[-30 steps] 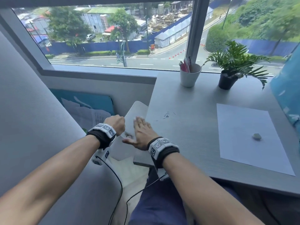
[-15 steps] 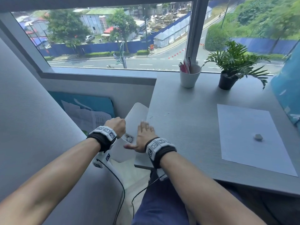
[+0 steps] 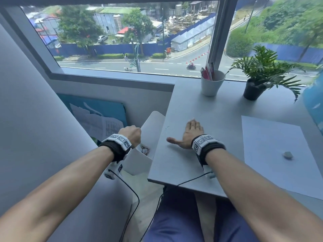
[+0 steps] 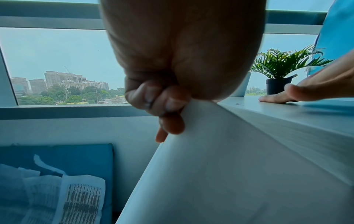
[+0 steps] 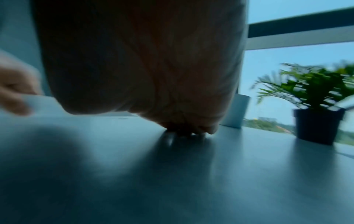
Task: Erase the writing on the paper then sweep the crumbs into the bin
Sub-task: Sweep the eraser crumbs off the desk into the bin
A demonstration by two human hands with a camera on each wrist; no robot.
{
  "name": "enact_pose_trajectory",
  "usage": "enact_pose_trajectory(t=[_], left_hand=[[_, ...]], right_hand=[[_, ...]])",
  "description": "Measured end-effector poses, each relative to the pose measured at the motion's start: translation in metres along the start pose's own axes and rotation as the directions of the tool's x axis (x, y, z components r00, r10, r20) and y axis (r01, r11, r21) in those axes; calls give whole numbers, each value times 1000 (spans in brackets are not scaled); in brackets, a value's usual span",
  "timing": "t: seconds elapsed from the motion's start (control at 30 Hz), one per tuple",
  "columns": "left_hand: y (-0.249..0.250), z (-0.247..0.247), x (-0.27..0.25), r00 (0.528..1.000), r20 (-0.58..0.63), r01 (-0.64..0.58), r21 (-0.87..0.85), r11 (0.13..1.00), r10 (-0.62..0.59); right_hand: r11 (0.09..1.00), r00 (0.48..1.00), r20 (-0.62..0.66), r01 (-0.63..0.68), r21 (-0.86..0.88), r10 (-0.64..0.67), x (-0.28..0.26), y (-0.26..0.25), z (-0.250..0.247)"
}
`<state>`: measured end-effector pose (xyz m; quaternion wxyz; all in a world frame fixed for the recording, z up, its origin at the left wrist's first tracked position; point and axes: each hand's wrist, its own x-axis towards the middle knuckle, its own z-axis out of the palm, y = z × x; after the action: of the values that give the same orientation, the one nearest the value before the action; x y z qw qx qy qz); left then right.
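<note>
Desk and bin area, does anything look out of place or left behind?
A few dark crumbs still lie near the desk's left edge, beside the white bin that the left hand holds tilted against it. The eraser sits on the paper. Nothing looks spilled or damaged.

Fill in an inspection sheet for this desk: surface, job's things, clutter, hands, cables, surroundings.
Surface: grey desk, a few crumbs near its left edge.
Job's things: paper with eraser on it; white bin at the desk's left edge.
Clutter: white cup, potted plant.
Hands: left hand grips the bin's rim; right hand flat on the desk.
Cables: black wires from the wristbands.
Surroundings: window, street outside.
</note>
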<state>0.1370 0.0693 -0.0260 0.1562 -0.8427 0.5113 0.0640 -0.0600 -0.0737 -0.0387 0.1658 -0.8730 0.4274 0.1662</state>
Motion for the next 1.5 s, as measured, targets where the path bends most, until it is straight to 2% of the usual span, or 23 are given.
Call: enact_pose_trajectory(t=[0.1,0.17,0.23,0.3,0.4,0.5,0.57,0.6,0.67,0.73,0.8,0.9,0.97,1.03,1.1,1.17,1.27,1.37,1.43,1.5], left_hand=[[4,-1,4,1000,-7,3,10,1000,-3],[6,-2,5,1000,-13,8,14,1000,-8],[6,-3,6,1000,-20,10,25,1000,-9],[4,-3,4,1000,-18,11,21,1000,-11],[0,-1,2,1000,-17,-1,3,1000,1],[-3,3,2,1000,-18,-4,-14,1000,4],[-4,4,2,1000,-9,0,-9,1000,0],[-4,4,3,1000,-5,3,-7,1000,-3],[-4,3,6,1000,-6,10,3,1000,-10],[-3,2,7,1000,-5,10,9,1000,-10],[-2,2,9,1000,-16,8,10,1000,-7],[-3,2,9,1000,-21,1,-7,1000,-1],[-4,3,8,1000,-14,-8,-27,1000,7],[-4,4,7,1000,-9,-16,-42,999,16],[-5,6,6,1000,-6,-21,-49,999,21],[-4,8,6,1000,-7,-23,-44,999,23],[-3,11,7,1000,-9,-16,-34,999,16],[-1,9,6,1000,-16,-20,-7,1000,19],[-2,10,4,999,-25,-20,-5,1000,20],[-4,12,0,999,-31,-9,-24,1000,9]], right_hand=[[968,968,17,252,-17,-251,-13,-51,20],[898,898,66,437,-40,-434,-23,-82,23],[853,854,63,520,-49,-517,-25,-94,17],[874,873,-22,486,-27,-486,-18,-86,8],[951,942,-133,308,-32,-309,4,-47,-5],[997,988,-129,82,3,-81,20,-14,-12],[999,996,-76,44,-2,-44,20,-21,-5],[997,996,-52,75,-3,-75,17,-34,1],[971,971,-4,237,-35,-237,5,-68,13],[893,900,96,435,-117,-425,-9,-99,22],[858,868,113,496,-134,-484,-16,-109,25],[920,918,-66,388,-48,-391,-6,-79,14],[978,964,-164,206,-31,-208,4,-35,3],[999,986,-163,-32,0,31,8,10,-5],[990,986,-97,-139,0,138,6,28,-4],[997,996,-39,-82,5,82,1,6,2],[987,987,23,161,3,-161,-13,-62,20],[895,887,135,446,-4,-441,-35,-115,33],[871,864,113,491,28,-491,-40,-120,34],[892,892,21,452,9,-452,-36,-103,24]])
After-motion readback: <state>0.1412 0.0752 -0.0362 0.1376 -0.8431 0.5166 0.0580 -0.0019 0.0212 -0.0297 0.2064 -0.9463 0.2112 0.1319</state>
